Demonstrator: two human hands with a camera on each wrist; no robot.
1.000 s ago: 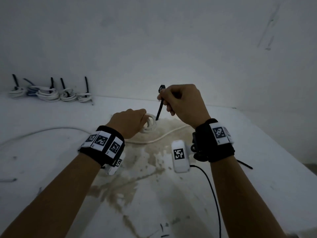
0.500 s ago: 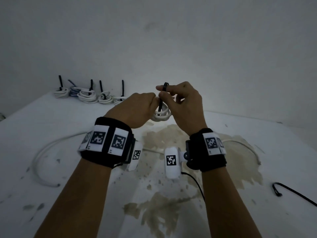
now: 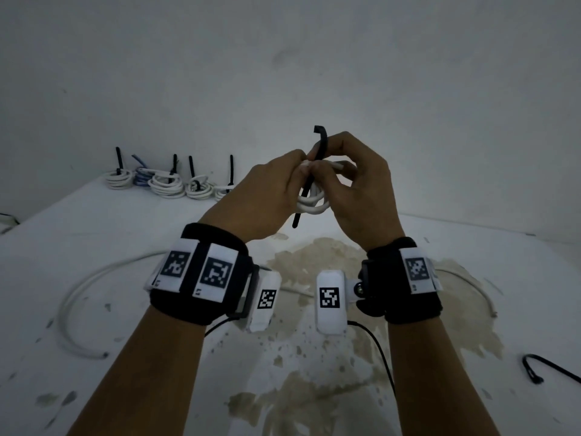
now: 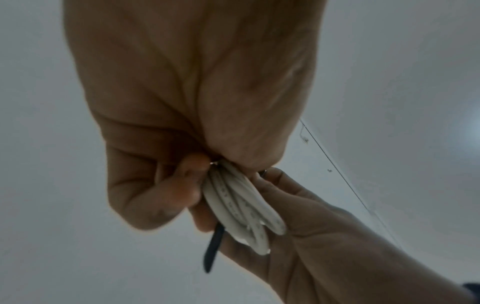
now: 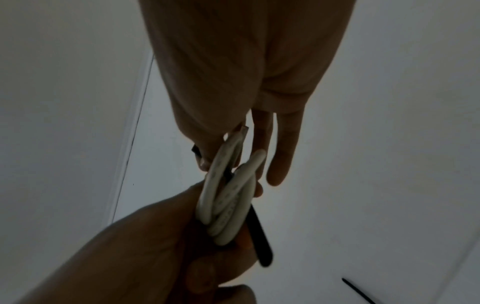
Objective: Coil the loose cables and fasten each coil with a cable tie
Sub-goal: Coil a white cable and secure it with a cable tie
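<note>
A small white cable coil [image 3: 311,204] hangs in the air between both hands, above the stained white table [image 3: 314,357]. My left hand [image 3: 300,166] grips the coil's upper left side with curled fingers. A black cable tie [image 3: 320,143] runs down through the coil, and its tail sticks out below. My right hand [image 3: 330,152] pinches the tie's upper part against the coil. The left wrist view shows the coil [image 4: 239,209] bunched under the left fingers and the tie [image 4: 213,248] hanging down. From the right wrist, the coil [image 5: 228,201] and tie [image 5: 259,236] appear between both hands.
Several tied coils [image 3: 166,184] stand in a row at the table's back left by the wall. A loose white cable [image 3: 81,297] curves across the left side, and another white cable [image 3: 471,284] lies at the right. A spare black tie [image 3: 540,369] lies near the right edge.
Both hands have risen from the table with the coil. The right hand brought the tie against the coil, and its tail now hangs through it.
</note>
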